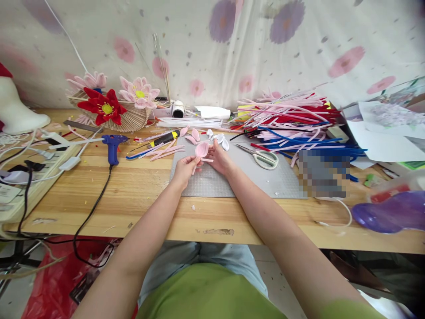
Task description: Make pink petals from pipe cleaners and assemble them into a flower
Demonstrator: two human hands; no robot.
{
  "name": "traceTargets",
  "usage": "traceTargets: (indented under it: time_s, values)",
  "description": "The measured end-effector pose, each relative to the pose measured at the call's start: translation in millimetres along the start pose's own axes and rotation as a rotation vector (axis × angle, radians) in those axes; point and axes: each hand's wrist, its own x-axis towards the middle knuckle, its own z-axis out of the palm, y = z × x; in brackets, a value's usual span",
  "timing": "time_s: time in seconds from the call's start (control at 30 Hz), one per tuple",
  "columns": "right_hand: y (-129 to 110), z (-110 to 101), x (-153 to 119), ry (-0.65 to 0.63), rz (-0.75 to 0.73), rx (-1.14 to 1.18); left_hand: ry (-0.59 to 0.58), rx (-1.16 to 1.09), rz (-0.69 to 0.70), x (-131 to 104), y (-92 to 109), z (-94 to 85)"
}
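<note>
My left hand (187,170) pinches a rounded pink pipe-cleaner petal (202,149) by its lower end, above the grey cutting mat (252,177). Thin pink stem ends stick out below the petal near the fingers. My right hand (220,158) is closed at the petal's right side, its fingertips against the edge and stem, partly hidden. Just behind my hands lie several loose pink petals (194,134) and white petals (219,139). Scissors (265,159) with pale handles rest on the mat to the right of my right hand.
A blue glue gun (113,149) with a black cord stands left, near a power strip (40,181). Finished fuzzy flowers (106,108) sit behind it. A yellow-black cutter (164,138) lies beside cut pink strips. Bundled pipe cleaners (292,119) pile up at the back right.
</note>
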Motion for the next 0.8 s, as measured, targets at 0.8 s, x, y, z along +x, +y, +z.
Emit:
traceTargets:
  time_s: [0.8]
  values:
    - [-7, 19, 3, 0.054, -0.03, 0.238, -0.029, 0.088, -0.031, 0, -9, 9.1]
